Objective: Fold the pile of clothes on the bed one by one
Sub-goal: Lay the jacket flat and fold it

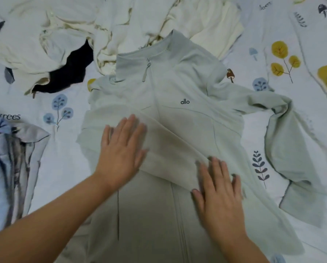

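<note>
Two hands: left hand (pixel 123 149) and right hand (pixel 218 194), both flat on one pale green zip jacket (pixel 177 103), which has two sleeves, one folded across the front (pixel 164 135) and one spread out to the side (pixel 284 133). One heap of cream clothes (pixel 68 31) at the top, exact count unclear, with one black garment (pixel 69 73) in it. One folded blue-grey piece (pixel 13 164) at left, one printed bed sheet (pixel 301 76) under everything.

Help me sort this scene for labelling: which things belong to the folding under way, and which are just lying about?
In the job:
- pale green zip jacket, one sleeve folded across its front
- left hand and right hand, flat on that sleeve
- unfolded cream and black clothes, waiting

Lying about:
- blue-grey garment
- printed bedsheet
</note>
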The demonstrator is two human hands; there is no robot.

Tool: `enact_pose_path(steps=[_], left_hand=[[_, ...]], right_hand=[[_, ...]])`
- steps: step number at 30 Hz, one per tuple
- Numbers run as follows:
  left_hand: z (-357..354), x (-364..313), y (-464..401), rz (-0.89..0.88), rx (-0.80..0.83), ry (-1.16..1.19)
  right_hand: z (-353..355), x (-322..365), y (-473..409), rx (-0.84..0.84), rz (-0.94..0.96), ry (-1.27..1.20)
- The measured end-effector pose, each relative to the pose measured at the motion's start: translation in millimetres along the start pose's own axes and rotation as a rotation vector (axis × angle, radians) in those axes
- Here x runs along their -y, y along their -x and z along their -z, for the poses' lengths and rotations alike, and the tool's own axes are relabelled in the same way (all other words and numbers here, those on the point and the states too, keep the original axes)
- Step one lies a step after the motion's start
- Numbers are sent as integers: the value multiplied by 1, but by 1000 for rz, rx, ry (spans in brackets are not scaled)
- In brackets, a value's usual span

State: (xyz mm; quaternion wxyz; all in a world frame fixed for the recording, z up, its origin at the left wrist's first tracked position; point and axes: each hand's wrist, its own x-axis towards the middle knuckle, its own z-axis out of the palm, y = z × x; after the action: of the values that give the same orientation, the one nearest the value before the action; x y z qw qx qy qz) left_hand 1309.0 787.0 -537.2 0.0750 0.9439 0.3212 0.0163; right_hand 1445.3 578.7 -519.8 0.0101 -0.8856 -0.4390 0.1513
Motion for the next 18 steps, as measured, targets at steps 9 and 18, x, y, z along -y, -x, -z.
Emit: enact_pose_path(steps=[9,18], left_hand=[[5,-5,65,269,134,171],[18,-27,141,1165,180,779]], right_hand=[[26,-25,-10,-10,-50,-221],[34,-75,17,257,-463,-309]])
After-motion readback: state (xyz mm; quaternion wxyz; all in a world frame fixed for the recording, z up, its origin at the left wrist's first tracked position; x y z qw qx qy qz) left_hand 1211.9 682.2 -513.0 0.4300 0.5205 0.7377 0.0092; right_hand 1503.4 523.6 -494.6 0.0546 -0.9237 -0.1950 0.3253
